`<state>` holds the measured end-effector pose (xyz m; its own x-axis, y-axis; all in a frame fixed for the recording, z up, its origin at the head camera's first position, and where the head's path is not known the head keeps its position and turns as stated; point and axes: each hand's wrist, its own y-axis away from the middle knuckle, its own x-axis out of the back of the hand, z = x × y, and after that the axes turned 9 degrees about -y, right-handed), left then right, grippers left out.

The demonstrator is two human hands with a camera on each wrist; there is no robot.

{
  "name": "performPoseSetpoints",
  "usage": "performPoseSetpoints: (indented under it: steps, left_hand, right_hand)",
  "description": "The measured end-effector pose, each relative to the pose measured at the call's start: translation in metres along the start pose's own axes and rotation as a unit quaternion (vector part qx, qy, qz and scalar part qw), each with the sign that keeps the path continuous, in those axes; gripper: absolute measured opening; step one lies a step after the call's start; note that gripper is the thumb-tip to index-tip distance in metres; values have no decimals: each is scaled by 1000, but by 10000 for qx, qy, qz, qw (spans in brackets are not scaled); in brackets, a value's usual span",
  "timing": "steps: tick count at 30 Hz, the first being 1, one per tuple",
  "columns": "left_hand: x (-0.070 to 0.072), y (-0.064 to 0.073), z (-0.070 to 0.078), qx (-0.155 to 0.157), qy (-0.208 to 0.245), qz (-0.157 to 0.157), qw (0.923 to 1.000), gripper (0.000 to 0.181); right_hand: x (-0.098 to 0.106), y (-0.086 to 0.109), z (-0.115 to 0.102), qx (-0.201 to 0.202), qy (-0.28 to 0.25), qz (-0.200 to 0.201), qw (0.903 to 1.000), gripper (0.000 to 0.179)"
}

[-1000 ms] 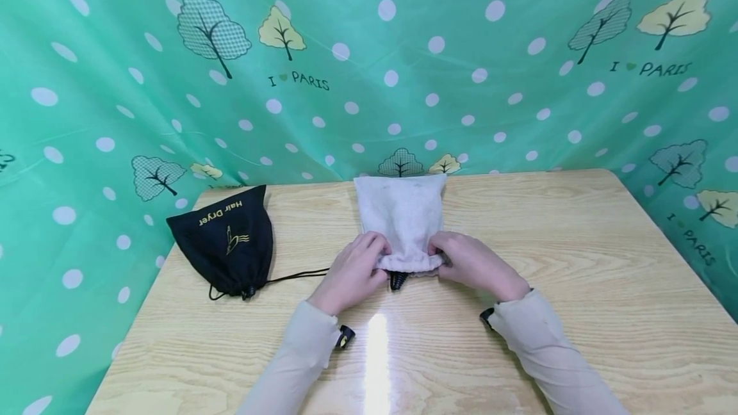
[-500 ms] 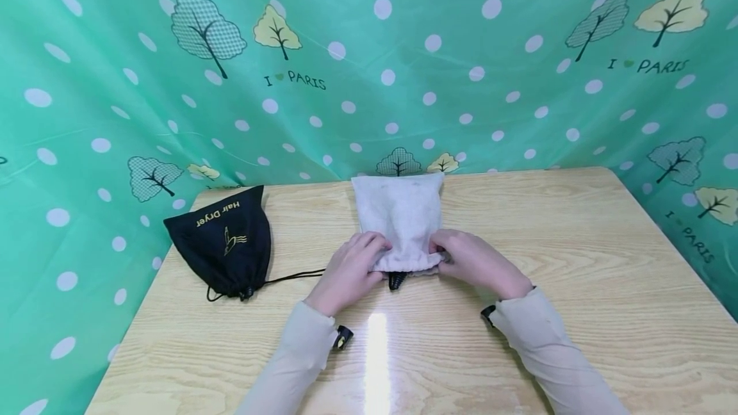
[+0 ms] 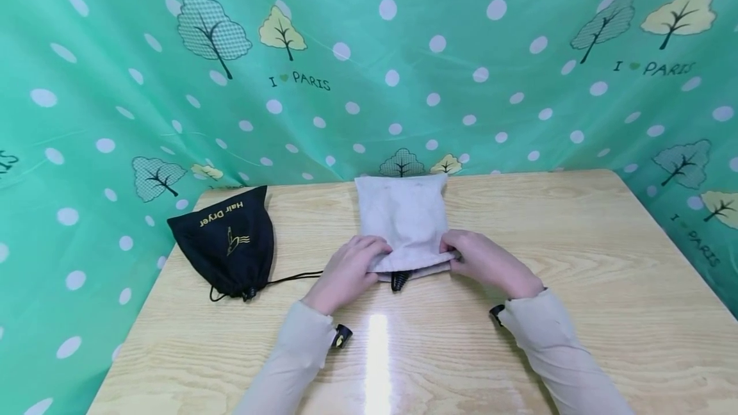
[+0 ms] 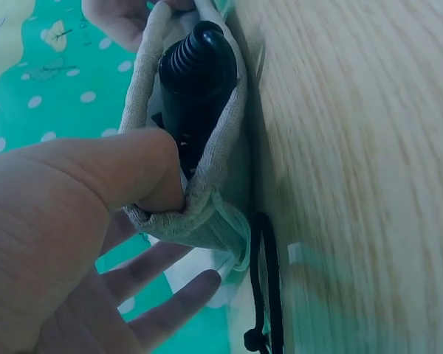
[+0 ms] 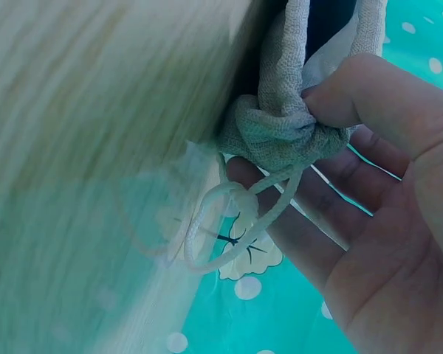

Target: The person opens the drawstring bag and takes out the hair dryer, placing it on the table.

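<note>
A light grey drawstring bag (image 3: 402, 213) lies on the table with its mouth toward me, held apart at both sides. My left hand (image 3: 350, 274) pinches the left side of the hem, thumb inside the opening and the other fingers outside. At the right side, my right hand (image 3: 490, 264) pinches the bunched hem between thumb and fingers. Inside the bag sits a black appliance handle (image 4: 196, 96) with a ribbed cord guard, whose tip pokes out of the mouth. A pale drawstring loop (image 5: 199, 228) hangs below the right corner.
A black drawstring bag (image 3: 230, 245) printed "Hair Dryer" lies to the left, its black cord (image 3: 294, 276) running toward my left hand. Behind the wooden table (image 3: 576, 235) hangs a green dotted curtain (image 3: 369, 107).
My right hand has shifted a little to the right, pulling the hem with it. The bag's mouth is now wider and its gathered edge straighter. The left hand stays almost in place.
</note>
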<state>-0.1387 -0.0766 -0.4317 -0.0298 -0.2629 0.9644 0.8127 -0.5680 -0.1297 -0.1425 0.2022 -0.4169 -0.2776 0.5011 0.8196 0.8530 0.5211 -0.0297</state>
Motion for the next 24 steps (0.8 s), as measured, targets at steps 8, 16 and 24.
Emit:
performPoseSetpoints:
  steps: [8, 16, 24]
  left_hand:
    - [-4, 0, 0, -63, -63, -31, 10000, 55]
    - [2, 0, -1, 31, 156, -176, 9997, 58]
    - [3, 1, 1, 47, 277, -128, 9995, 51]
  right_hand:
    - [0, 3, 4, 20, -39, -13, 10000, 19]
    - [2, 3, 4, -83, -95, 30, 9999, 21]
    - [3, 2, 4, -73, 5, 36, 10000, 19]
